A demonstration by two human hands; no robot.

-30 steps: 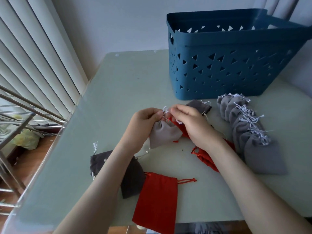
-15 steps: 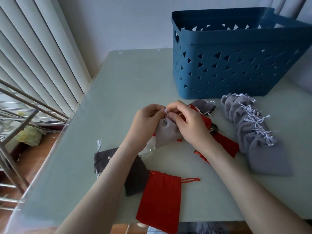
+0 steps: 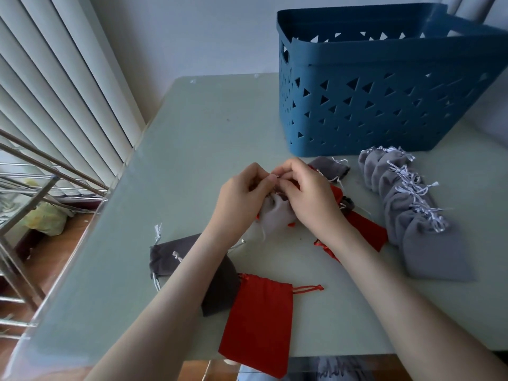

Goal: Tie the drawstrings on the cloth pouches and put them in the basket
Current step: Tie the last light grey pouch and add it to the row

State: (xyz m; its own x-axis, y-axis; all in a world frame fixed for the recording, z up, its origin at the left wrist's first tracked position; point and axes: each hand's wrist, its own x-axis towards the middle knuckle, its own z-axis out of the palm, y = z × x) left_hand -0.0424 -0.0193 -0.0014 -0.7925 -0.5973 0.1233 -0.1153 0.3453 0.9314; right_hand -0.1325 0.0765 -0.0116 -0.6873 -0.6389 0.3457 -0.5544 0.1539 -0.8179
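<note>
Over the middle of the bench (image 3: pixel 192 160), your left hand (image 3: pixel 242 193) and right hand (image 3: pixel 308 196) meet fingertip to fingertip. Both are curled tight and pinch the gathered neck of a pale grey pouch (image 3: pixel 275 215), which hangs just under them. The cords are hidden between your fingers, so I cannot tell how far the knot has got. If you let go before it is snug, I judge the neck will spring open and the pouch will go in untied. Under your right wrist lie red pouches (image 3: pixel 368 229); lifting away carelessly could snag a cord and drag one along. Further right, a row of grey pouches (image 3: pixel 412 210) sits between you and the blue basket (image 3: pixel 384 105), so a low sweep toward it could scatter them. Nearer you, a dark grey pouch (image 3: pixel 170 257) lies under your left forearm, and a red pouch (image 3: pixel 258 323) overhangs the bench's front edge, where a nudge from either arm could tip it off.
</note>
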